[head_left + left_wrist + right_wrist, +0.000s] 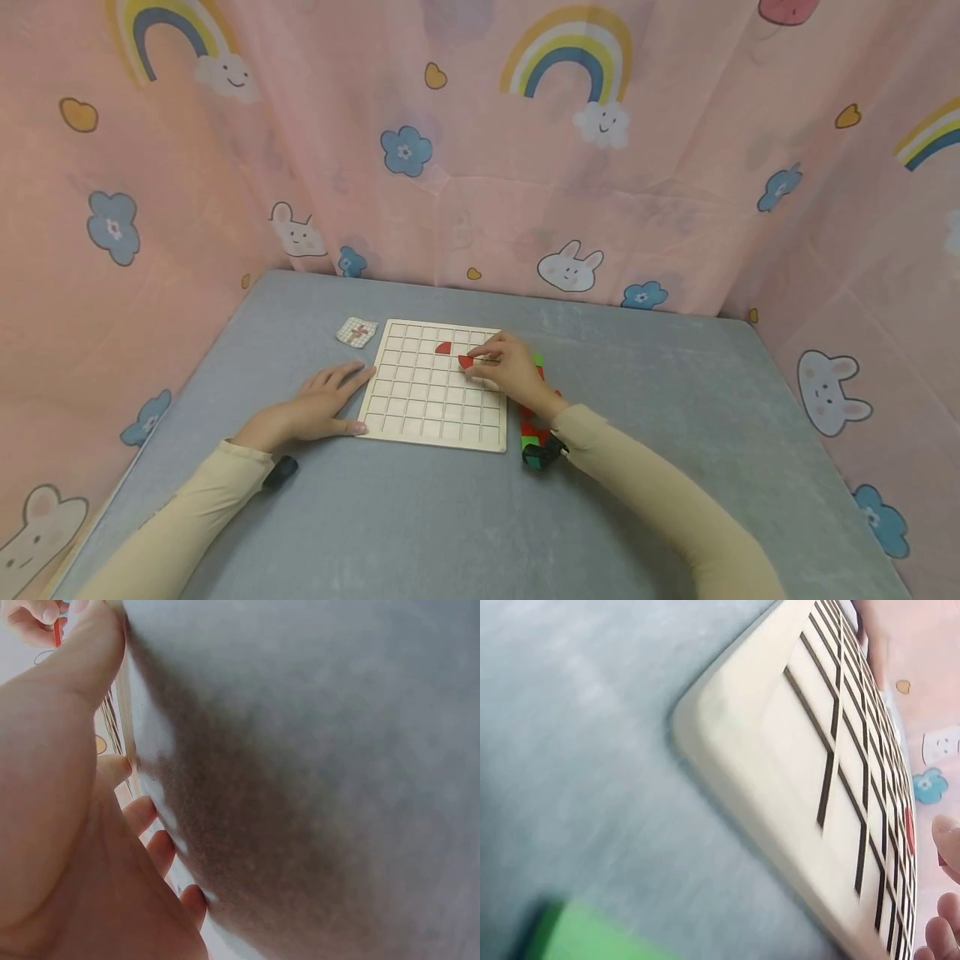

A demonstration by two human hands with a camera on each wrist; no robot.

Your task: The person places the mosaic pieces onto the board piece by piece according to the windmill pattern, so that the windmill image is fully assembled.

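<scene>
A pale wooden grid board [431, 408] lies on the grey table. One red quarter-circle tile [444, 347] sits in a square of its upper part. My right hand [510, 367] pinches a second red quarter-circle tile [466, 362] between thumb and fingers, just over the board to the right of the first. In the right wrist view only some fingertips [946, 838] of that hand show at the edge. My left hand [318, 408] rests at the board's left edge with fingers spread, thumb and index finger touching the rim; the left wrist view shows its palm [60, 787] beside the edge.
A small paper card [357, 332] with a red pattern on a grid lies beyond the board's upper left corner. Red and green pieces [529, 429] lie to the right of the board, partly hidden under my right wrist. A pink printed curtain [480, 208] surrounds the table.
</scene>
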